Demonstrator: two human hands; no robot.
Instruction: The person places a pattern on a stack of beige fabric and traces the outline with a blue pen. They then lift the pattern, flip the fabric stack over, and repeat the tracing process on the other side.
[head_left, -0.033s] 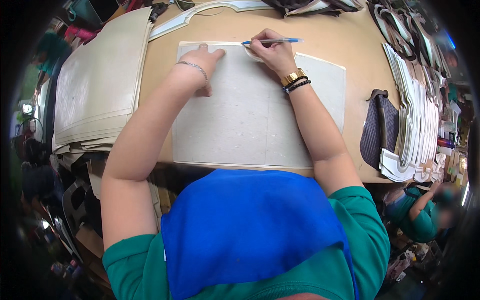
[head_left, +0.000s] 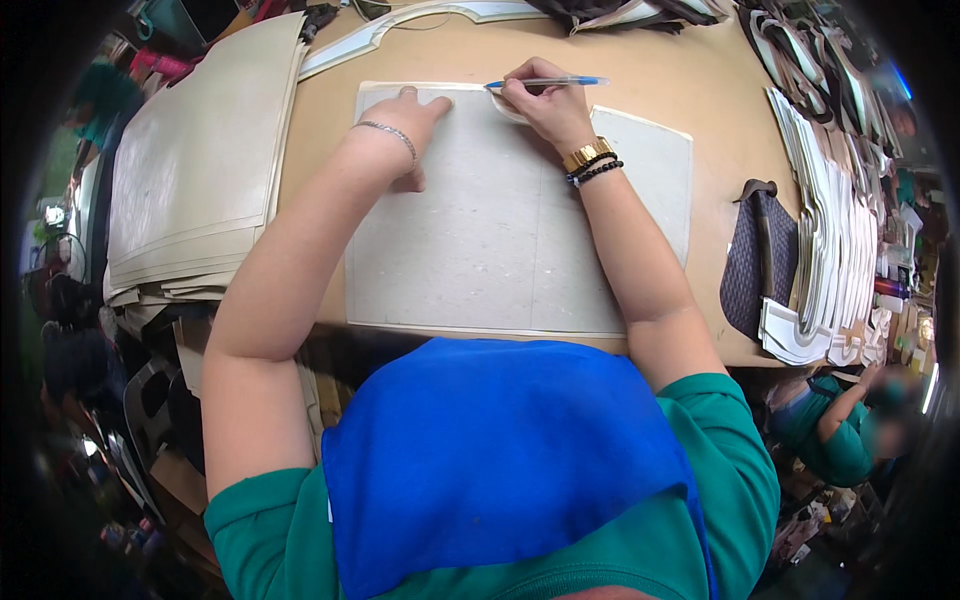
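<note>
My left hand (head_left: 410, 112) lies flat, fingers together, pressing on the far edge of a large pale grey sheet (head_left: 480, 240) spread on the brown worktable (head_left: 700, 90). A silver bracelet is on that wrist. My right hand (head_left: 540, 100) grips a blue pen (head_left: 562, 81), whose tip touches the sheet's far edge just right of my left fingertips. A small pale curved piece (head_left: 508, 110) shows under my right hand. That wrist has a gold watch and a black bead bracelet.
A thick stack of beige sheets (head_left: 190, 170) lies at the left. Stacked white cut pieces (head_left: 830, 220) and a dark patterned piece (head_left: 755, 260) sit at the right edge. A long white curved strip (head_left: 400, 30) lies at the back. Another person (head_left: 840, 430) is at lower right.
</note>
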